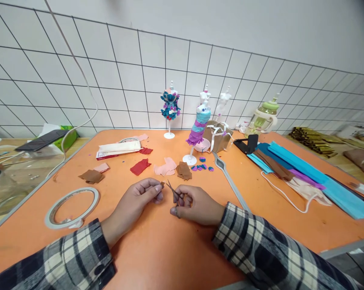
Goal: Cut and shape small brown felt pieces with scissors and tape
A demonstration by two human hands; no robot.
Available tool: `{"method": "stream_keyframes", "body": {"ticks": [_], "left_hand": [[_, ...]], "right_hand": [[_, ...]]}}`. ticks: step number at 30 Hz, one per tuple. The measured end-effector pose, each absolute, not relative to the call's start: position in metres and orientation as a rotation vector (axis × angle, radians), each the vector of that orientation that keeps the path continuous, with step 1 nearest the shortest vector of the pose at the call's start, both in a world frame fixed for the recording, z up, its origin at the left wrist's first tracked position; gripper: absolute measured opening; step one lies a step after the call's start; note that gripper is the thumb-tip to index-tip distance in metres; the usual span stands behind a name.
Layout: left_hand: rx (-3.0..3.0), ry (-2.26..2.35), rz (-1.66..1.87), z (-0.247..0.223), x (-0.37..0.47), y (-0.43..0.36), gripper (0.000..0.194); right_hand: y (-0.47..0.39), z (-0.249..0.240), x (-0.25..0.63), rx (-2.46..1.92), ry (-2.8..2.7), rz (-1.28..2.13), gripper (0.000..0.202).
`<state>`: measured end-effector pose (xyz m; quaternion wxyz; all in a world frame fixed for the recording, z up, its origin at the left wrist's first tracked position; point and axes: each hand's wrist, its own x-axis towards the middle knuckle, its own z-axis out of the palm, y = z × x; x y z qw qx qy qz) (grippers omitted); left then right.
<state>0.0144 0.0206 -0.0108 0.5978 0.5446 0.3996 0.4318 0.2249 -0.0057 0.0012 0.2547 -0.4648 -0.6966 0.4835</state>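
Observation:
My left hand point(145, 192) pinches a small brown piece point(162, 184) between thumb and fingertips, near the middle of the orange table point(145, 249). Just to its right, my right hand point(194, 203) has its fingers in the handles of small scissors point(172, 189). The scissor blades are slightly apart and point up and left toward the brown piece, without visibly touching it. Beyond the hands lie brown pieces point(184, 171), pink pieces point(166, 166) and a red piece point(140, 166).
Decorated mini mannequins stand behind on white bases point(190, 160), point(169, 135). A tape roll point(50, 213) lies left. Right are a grey zipper point(234, 187), blue fabric strips point(329, 185) and a green-lidded bottle point(262, 119). A phone point(44, 140) sits far left.

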Motion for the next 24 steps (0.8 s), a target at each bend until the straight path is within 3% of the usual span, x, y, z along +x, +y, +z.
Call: {"method": "stream_keyframes", "body": {"ticks": [24], "left_hand": [[1.432, 1.044, 0.908, 0.007, 0.021, 0.015, 0.018]], "right_hand": [[-0.008, 0.005, 0.227, -1.197, -2.057, 1.357, 0.018]]}}
